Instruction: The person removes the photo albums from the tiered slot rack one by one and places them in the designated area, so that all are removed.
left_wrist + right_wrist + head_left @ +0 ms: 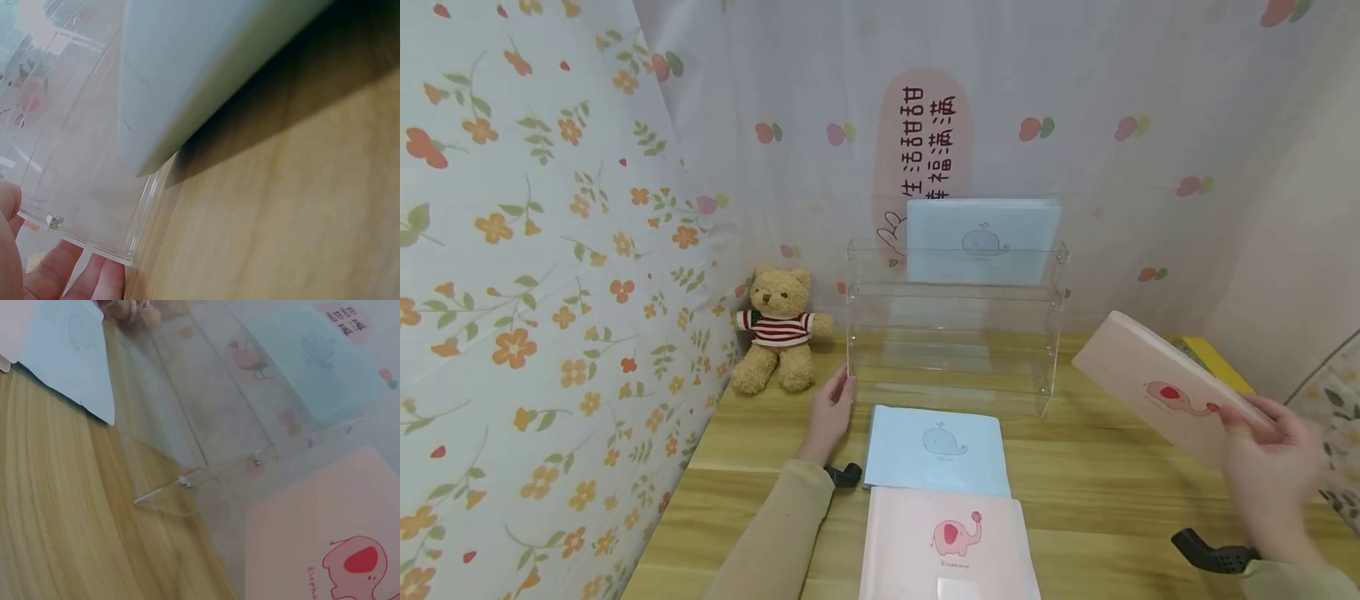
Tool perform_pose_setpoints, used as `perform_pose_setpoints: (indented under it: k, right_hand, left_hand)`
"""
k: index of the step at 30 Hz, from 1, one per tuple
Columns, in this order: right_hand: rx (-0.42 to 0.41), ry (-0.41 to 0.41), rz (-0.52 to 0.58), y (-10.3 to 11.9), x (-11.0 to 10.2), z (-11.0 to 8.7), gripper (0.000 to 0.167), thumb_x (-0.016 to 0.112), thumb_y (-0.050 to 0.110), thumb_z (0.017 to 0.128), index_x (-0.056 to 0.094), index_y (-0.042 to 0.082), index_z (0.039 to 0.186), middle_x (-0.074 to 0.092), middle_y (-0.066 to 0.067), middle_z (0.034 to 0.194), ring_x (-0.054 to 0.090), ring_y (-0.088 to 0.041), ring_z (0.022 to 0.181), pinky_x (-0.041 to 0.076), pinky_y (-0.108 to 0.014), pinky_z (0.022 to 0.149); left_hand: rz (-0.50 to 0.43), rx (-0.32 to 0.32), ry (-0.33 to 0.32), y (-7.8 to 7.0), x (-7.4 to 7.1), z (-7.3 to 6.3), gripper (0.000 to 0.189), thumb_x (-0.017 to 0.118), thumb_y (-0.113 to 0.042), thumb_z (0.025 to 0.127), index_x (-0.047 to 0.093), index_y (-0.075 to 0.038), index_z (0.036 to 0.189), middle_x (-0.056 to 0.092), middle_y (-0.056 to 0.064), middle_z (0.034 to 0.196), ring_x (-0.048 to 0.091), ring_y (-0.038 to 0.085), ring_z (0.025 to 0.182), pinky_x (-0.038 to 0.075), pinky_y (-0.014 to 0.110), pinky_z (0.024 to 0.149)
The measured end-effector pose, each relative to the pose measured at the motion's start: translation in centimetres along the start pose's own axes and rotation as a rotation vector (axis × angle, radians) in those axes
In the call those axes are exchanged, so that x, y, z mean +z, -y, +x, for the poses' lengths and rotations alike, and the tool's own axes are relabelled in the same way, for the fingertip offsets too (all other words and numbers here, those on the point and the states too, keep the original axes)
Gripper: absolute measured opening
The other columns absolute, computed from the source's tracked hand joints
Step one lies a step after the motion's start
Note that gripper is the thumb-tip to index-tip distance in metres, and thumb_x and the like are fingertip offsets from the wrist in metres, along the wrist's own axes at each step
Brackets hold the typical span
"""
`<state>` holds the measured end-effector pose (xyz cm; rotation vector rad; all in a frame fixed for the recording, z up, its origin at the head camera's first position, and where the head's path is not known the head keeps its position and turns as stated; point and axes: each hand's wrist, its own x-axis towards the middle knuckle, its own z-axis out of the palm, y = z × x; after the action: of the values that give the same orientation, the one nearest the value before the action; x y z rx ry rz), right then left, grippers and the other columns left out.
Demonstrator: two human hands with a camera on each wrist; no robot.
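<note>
A clear acrylic tiered rack (1051, 358) stands at the back of the table. My left hand (832, 410) grips its left side panel (94, 240), thumb on one face and fingers behind. Out to the right, my right hand (1273, 467) holds a pink elephant booklet (1138, 379) by its right end, tilted above the table; no fingers show in the right wrist view. On the rack's top tier leans a blue whale booklet (943, 237). Before the rack lie another blue whale booklet (902, 458) and a pink elephant booklet (902, 567), which overlaps its near edge.
A teddy bear (781, 300) in a striped shirt sits left of the rack. Behind the held booklet lies a yellow object (1221, 367), partly hidden. Patterned curtains (550, 250) close in the wooden table (1097, 525) at the left and back.
</note>
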<state>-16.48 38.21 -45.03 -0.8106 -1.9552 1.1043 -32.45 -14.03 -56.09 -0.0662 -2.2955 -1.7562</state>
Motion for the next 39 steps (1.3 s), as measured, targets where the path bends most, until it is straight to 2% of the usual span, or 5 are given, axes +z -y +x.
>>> perform_pose_setpoints:
  k: [6, 12, 26, 30, 39]
  right_hand:
    - [0.052, 0.129, -0.016, 0.1, 2.0, 2.1, 0.037, 0.078, 0.032, 0.102, 0.079, 0.028, 0.138, 0.039, 0.036, 0.103, 0.031, 0.016, 0.100, 0.032, -0.017, 0.084]
    - [0.130, 0.204, -0.020, 0.2, 4.1, 3.1, 0.027, 0.078, 0.036, 0.100, 0.079, 0.034, 0.128, 0.050, 0.039, 0.092, 0.044, 0.015, 0.091, 0.039, -0.012, 0.081]
    - [0.246, 0.338, -0.086, 0.2, 5.8, 3.4, 0.043, 0.070, 0.041, 0.107, 0.068, 0.029, 0.148, 0.060, 0.016, 0.122, 0.056, -0.013, 0.114, 0.045, -0.019, 0.079]
    - [0.171, 0.348, -0.124, 0.2, 6.2, 3.1, 0.048, 0.070, 0.039, 0.106, 0.066, 0.019, 0.150, 0.064, -0.001, 0.134, 0.056, -0.019, 0.114, 0.043, -0.023, 0.079]
    - [-0.229, 0.403, -0.213, -0.8, 6.9, 2.3, 0.046, 0.066, 0.027, 0.109, 0.064, 0.005, 0.149, 0.059, -0.037, 0.141, 0.052, -0.052, 0.122, 0.037, -0.045, 0.081]
  left_hand:
    - [-0.021, 0.000, -0.007, 0.2, 0.2, -0.1, 0.048, 0.064, -0.029, 0.114, 0.061, -0.012, 0.159, 0.066, 0.018, 0.155, 0.066, 0.037, 0.142, 0.054, 0.053, 0.121]
    - [-0.021, -0.007, -0.013, 0.2, 0.2, -0.3, 0.048, 0.064, -0.029, 0.114, 0.061, -0.012, 0.158, 0.067, 0.017, 0.155, 0.066, 0.036, 0.142, 0.054, 0.053, 0.120]
    - [-0.030, 0.026, -0.007, 0.4, 0.2, -0.1, 0.047, 0.064, -0.026, 0.114, 0.061, -0.008, 0.157, 0.068, 0.020, 0.153, 0.067, 0.037, 0.140, 0.055, 0.052, 0.119]
    - [-0.038, 0.038, -0.007, 0.3, 0.1, -0.2, 0.046, 0.064, -0.025, 0.114, 0.062, -0.008, 0.157, 0.067, 0.021, 0.153, 0.067, 0.038, 0.141, 0.055, 0.053, 0.120]
    - [-0.039, 0.029, -0.007, -0.2, 0.0, -0.2, 0.045, 0.063, -0.023, 0.114, 0.062, -0.007, 0.156, 0.067, 0.021, 0.153, 0.066, 0.039, 0.142, 0.054, 0.054, 0.121]
